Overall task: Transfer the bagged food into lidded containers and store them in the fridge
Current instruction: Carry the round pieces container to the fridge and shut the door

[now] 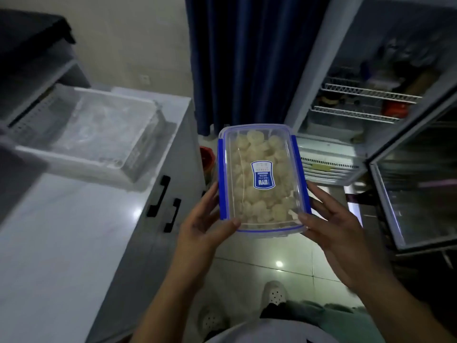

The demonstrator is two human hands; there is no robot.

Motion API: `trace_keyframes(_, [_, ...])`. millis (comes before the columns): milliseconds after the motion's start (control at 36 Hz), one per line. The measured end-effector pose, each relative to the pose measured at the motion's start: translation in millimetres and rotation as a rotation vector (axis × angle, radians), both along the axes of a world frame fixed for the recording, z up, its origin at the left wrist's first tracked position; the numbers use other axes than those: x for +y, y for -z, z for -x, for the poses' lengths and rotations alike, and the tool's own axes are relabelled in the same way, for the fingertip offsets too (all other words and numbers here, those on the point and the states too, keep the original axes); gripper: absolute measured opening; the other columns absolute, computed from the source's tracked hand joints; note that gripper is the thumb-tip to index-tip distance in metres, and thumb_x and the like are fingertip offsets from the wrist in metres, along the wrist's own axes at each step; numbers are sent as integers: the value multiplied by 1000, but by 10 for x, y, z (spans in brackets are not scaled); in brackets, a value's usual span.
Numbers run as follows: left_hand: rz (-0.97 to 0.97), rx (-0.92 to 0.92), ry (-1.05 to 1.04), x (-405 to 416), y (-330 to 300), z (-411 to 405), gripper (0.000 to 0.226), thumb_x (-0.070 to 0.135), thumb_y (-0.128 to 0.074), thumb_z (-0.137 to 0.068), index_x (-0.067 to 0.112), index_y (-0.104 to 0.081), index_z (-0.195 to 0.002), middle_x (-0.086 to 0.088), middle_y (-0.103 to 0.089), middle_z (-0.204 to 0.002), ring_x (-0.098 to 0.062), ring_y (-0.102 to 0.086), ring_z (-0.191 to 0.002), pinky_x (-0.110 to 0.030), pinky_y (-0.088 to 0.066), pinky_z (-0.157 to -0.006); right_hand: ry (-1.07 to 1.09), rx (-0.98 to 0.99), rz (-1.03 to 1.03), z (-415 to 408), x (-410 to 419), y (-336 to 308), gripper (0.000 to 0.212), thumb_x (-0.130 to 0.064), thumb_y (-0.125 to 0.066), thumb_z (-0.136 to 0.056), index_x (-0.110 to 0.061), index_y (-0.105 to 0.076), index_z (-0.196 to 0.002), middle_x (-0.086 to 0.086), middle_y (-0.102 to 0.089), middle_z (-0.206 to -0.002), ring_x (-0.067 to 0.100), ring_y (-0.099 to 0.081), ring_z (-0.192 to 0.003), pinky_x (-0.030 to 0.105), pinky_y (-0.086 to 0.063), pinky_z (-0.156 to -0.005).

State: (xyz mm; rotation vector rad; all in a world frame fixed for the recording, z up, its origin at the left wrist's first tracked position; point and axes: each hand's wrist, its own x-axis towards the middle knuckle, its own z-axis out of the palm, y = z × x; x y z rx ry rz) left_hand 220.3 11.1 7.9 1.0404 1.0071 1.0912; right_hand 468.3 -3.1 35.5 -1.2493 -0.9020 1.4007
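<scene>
A clear, rounded-rectangle plastic container (263,179) with a see-through lid, blue clip tabs along its long sides and a blue-and-white label on top is held in the air over the glossy tiled floor (279,266), between a white counter and an open fridge. Pale, lumpy, translucent pieces of food (249,201) fill it. The left hand (205,226) grips the near left corner, thumb lying on the lid and fingers curled round the side; the right hand (333,226) grips the near right corner the same way, thumb on the lid edge, fingers wrapped along the blue tab. The counter (61,231) on the left is smooth and white, with grey cabinet fronts and black bar handles, and bears a translucent slotted plastic basket (103,134). The fridge (371,95) on the right stands open, showing white wire shelves and dim, blurred contents; its glass door (415,199) swings toward the camera. A dark blue pleated curtain (247,58) hangs behind.
</scene>
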Motion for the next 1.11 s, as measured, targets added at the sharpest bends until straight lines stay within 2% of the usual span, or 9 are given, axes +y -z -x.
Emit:
trace_keyframes(111, [-34, 18, 117, 228, -94, -578, 75, 27, -81, -84, 45, -44, -147, 10, -58, -144, -15, -60, -128, -32, -57, -93, 61, 54, -3, -617, -27, -7, 57, -24, -75, -80, -37, -61, -133, 3, -68, -130, 25, -65, -119, 52, -44, -105])
trace_keyframes(222, [-37, 5, 202, 419, -148, -1238, 72, 20, -78, -87, 44, -46, -146, 8, -58, -144, -19, -60, -129, -29, -57, -91, 173, 109, 6, -1268, -20, 37, 42, -40, -54, -94, -33, -61, -135, 0, -64, -135, 26, -62, -122, 50, -47, -101])
trace_keyframes(361, [10, -40, 252, 592, -167, -1966, 71, 18, -80, -80, 46, -54, -139, 8, -63, -139, -22, -64, -124, -31, -58, -89, 247, 153, 2, -1919, 21, 113, 59, -61, -61, -81, -34, -62, -133, -2, -65, -134, 22, -63, -122, 52, -46, -102])
trace_keyframes(444, [48, -33, 252, 681, -177, -2317, 75, 17, -78, -76, 40, -52, -142, 5, -63, -138, -25, -65, -122, -38, -59, -91, 254, 136, -18, -2218, 65, 163, 43, -46, -59, -92, -35, -62, -133, -3, -65, -133, 21, -64, -120, 51, -47, -102])
trace_keyframes(556, [83, -20, 262, 833, -187, -2684, 73, 9, -75, -81, 32, -49, -145, 3, -64, -137, -26, -66, -119, -39, -59, -93, 291, 111, -39, -2482, 138, 214, 50, -33, -74, -82, -37, -63, -131, -6, -68, -128, 17, -65, -118, 46, -53, -98])
trace_keyframes(750, [207, 20, 203, 1367, -94, -3130, 42, 33, -57, -92, 36, -63, -133, 6, -71, -126, -22, -69, -115, -49, -54, -95, 370, 158, -8, -2808, 555, 355, 59, -37, -78, -73, -35, -64, -131, -4, -69, -127, 19, -65, -118, 40, -56, -93])
trace_keyframes(917, [239, 21, 289, 2120, 20, -3471, 39, 41, -58, -92, 41, -65, -130, 10, -68, -131, -17, -67, -118, -40, -58, -89, 407, 168, 57, -3115, 1202, 461, 65, -40, -84, -71, -37, -62, -132, -1, -68, -128, 22, -66, -117, 37, -54, -89])
trace_keyframes(1000, [209, 13, 321, 2556, 52, -3637, 40, 29, -65, -91, 45, -65, -128, 9, -70, -127, -14, -69, -114, -30, -61, -80, 415, 145, 56, -3283, 1586, 410, 68, -40, -85, -71, -38, -60, -134, -1, -67, -131, 18, -67, -113, 23, -55, -73])
trace_keyframes(1111, [193, -3, 401, 3096, 47, -3889, 45, 29, -72, -85, 50, -66, -124, 10, -70, -127, -14, -70, -111, -23, -60, -74, 429, 113, 53, -3547, 2042, 366, 62, -32, -81, -76, -36, -60, -134, -3, -67, -132, 22, -66, -117, 30, -57, -81])
